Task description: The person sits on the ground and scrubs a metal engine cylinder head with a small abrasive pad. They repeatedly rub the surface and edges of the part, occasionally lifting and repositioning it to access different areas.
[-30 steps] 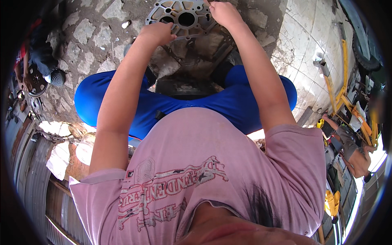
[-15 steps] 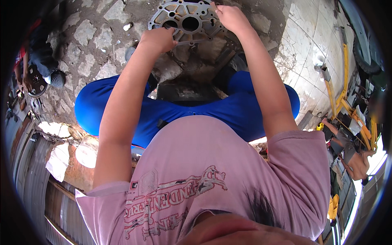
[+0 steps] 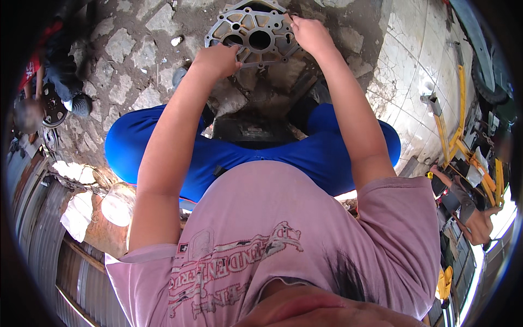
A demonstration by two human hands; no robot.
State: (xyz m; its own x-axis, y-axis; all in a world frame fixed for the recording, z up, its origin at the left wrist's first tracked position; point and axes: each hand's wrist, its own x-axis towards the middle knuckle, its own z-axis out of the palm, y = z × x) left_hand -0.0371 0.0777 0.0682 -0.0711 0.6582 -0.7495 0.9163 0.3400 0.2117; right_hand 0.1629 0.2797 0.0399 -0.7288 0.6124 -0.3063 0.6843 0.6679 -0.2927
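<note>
A grey cast-metal housing cover [image 3: 252, 23], ribbed and pierced by round openings, is tilted up over the stony ground beyond my knees. My left hand [image 3: 218, 61] grips its near left edge, with fingers reaching into a smaller opening beside the large round hole. At the upper right rim, my right hand [image 3: 311, 36] has its fingers closed around a small brown piece [image 3: 287, 18], pressed against the metal. That piece is mostly hidden, and I cannot tell its kind. Behind the cover, a further curved metal rim [image 3: 256, 4] shows.
Below the cover, between my legs, lies a dark flat block [image 3: 245, 129]. Stones set in soil [image 3: 120, 43] spread left; cracked pale tiles [image 3: 406, 71] lie right, with a yellow metal frame [image 3: 460, 103]. One person [image 3: 60, 76] crouches left by a wheel; another [image 3: 473, 215] is far right.
The view has shifted, so the cover and both hands appear slightly lower and farther right. My grips look the same. The person at left has bent forward over the wheel.
</note>
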